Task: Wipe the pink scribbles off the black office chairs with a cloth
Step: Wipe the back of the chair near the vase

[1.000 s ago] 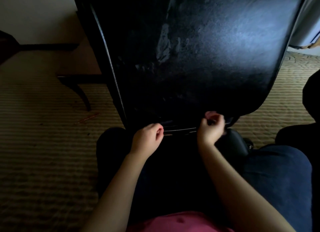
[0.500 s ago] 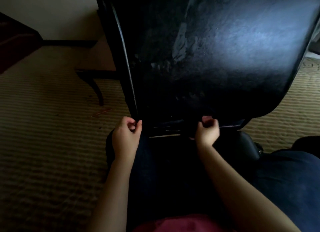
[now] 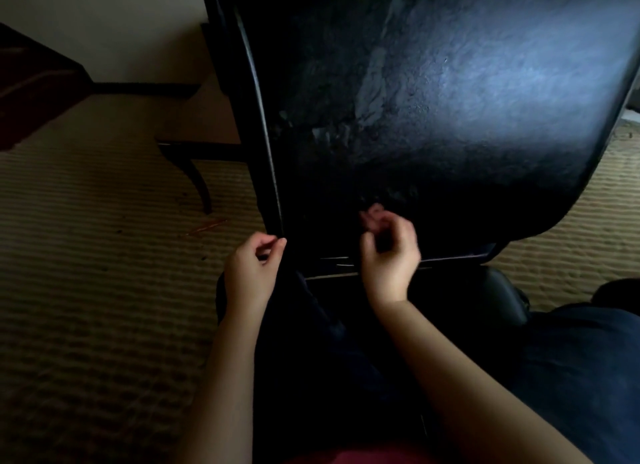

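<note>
Nearest, a red garment is seen at the lower border. Dark-clad legs are seen below and to the right of the chair back.

The left hand is held at the chair back's lower left corner with its fingers curled. Its thumb and forefinger tips meet right against the end of the pale trim; whether the trim is pinched cannot be told.

The right hand is blurred at the chair back's lower edge, near its middle, with fingers curled. A pinkish bit shows at its fingertips; what it is, and whether anything is grasped, cannot be told.

A black padded part lies below the chair back's lower right corner. The chair back itself stands upright, filling the upper right, and pale grey smears are seen left of its centre.

Left of it, ribbed tan carpet lies open, with a thin reddish thing on it. Further off, a curved dark furniture leg stands near the chair back's left edge, and a pale wall is seen behind.
</note>
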A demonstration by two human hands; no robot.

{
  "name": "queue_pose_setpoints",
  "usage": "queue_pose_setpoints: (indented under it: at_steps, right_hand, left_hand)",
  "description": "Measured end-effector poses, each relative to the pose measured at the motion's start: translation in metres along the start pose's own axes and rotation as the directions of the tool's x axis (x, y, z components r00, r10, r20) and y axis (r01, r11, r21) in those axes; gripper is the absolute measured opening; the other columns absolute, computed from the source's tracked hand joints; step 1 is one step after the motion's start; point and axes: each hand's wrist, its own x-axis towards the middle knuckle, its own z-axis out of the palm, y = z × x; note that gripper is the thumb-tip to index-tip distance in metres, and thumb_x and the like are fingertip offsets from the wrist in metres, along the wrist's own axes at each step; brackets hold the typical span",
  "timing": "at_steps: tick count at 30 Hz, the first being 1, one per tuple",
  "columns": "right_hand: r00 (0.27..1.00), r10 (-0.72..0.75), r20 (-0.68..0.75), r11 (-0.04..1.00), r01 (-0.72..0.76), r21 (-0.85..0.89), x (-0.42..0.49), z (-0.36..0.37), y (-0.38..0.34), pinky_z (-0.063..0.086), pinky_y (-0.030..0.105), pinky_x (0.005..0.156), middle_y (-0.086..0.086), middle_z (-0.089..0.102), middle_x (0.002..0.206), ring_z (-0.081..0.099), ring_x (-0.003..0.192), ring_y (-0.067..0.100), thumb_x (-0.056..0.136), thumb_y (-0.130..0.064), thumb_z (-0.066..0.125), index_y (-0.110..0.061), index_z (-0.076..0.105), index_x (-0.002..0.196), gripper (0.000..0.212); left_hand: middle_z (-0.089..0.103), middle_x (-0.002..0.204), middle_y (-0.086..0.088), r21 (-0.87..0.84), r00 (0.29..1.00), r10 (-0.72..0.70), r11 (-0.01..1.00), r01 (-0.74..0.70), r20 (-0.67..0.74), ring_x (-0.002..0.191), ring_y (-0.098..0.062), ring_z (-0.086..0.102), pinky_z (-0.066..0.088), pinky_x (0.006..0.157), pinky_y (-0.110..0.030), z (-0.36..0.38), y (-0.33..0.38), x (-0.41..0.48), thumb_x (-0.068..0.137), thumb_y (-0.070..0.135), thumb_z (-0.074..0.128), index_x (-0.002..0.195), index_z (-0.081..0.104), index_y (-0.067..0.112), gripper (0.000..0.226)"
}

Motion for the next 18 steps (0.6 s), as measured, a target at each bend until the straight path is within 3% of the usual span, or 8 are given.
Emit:
queue_pose_setpoints:
  at_steps: [3,6,8,10,14,16,18]
  right_hand:
    - [0.936,-0.204,0.285,0.975,0.222,-0.029,-0.018,0.021,0.002,0.049,0.027,0.081,0.002,0.061,0.093,0.060,0.087,0.017,0.073,0.000,0.070,-0.013,0.069,0.087,0.020]
    - [0.857,-0.271,0.438,0.942,0.330,-0.062,-0.024,0.017,0.024,0.051,0.035,0.076,0.002,0.061,0.095,0.059,0.086,0.021,0.078,-0.010,0.068,-0.016,0.069,0.091,0.014]
    - [0.882,-0.248,0.400,0.954,0.295,-0.058,-0.019,0.002,0.022,0.051,0.033,0.076,0.001,0.060,0.093,0.059,0.086,0.019,0.079,-0.010,0.067,-0.016,0.070,0.089,0.012]
    - [0.945,-0.247,0.215,0.964,0.262,-0.044,0.005,-0.009,0.003,0.050,0.029,0.077,0.004,0.059,0.090,0.059,0.084,0.021,0.078,-0.001,0.069,-0.014,0.070,0.086,0.014]
    - [0.972,-0.211,-0.101,0.977,0.209,-0.030,0.074,-0.005,-0.045,0.043,0.014,0.085,0.013,0.061,0.094,0.056,0.091,0.012,0.071,0.006,0.062,-0.007,0.072,0.091,0.026]
    - [0.962,-0.267,-0.064,0.964,0.266,-0.023,0.077,0.009,-0.057,0.044,0.023,0.085,0.012,0.061,0.094,0.057,0.092,0.020,0.069,0.003,0.062,-0.007,0.070,0.090,0.024]
    - [0.879,-0.448,0.161,0.888,0.459,-0.033,0.054,0.025,-0.055,0.045,0.033,0.079,0.010,0.061,0.093,0.056,0.087,0.027,0.073,-0.003,0.064,-0.010,0.070,0.087,0.016]
  left_hand:
    - [0.069,0.088,0.003,-0.049,0.999,0.008,0.999,-0.007,0.032,0.081,-0.009,0.065,0.040,0.066,0.001,-0.001,-0.005,0.001,0.087,0.020,0.068,0.094,0.071,0.014,0.010]
    - [0.070,0.092,0.004,-0.073,0.998,0.012,0.997,-0.008,0.054,0.086,-0.008,0.065,0.041,0.068,0.001,-0.002,-0.006,0.001,0.087,0.015,0.067,0.097,0.071,0.015,0.010]
    - [0.070,0.091,0.004,-0.100,0.998,0.012,0.995,-0.007,0.054,0.086,-0.006,0.064,0.042,0.068,0.000,-0.003,-0.006,0.000,0.087,0.013,0.066,0.096,0.071,0.016,0.010]
    - [0.069,0.091,0.005,-0.116,0.998,0.023,0.993,-0.016,0.058,0.087,-0.006,0.064,0.042,0.069,0.001,-0.002,-0.005,0.001,0.087,0.011,0.066,0.095,0.070,0.016,0.010]
    - [0.069,0.092,0.005,-0.094,0.997,0.025,0.995,-0.018,0.071,0.087,-0.007,0.064,0.043,0.071,-0.001,-0.002,-0.008,0.003,0.087,0.011,0.066,0.095,0.070,0.017,0.011]
    - [0.070,0.093,0.003,-0.091,0.997,0.035,0.995,-0.028,0.075,0.088,-0.009,0.065,0.045,0.073,-0.005,-0.002,-0.010,0.004,0.087,0.011,0.066,0.096,0.070,0.016,0.011]
    - [0.070,0.091,0.001,-0.085,0.996,0.036,0.996,-0.029,0.078,0.087,-0.011,0.066,0.047,0.075,-0.012,-0.001,-0.011,0.005,0.086,0.012,0.067,0.096,0.070,0.015,0.010]
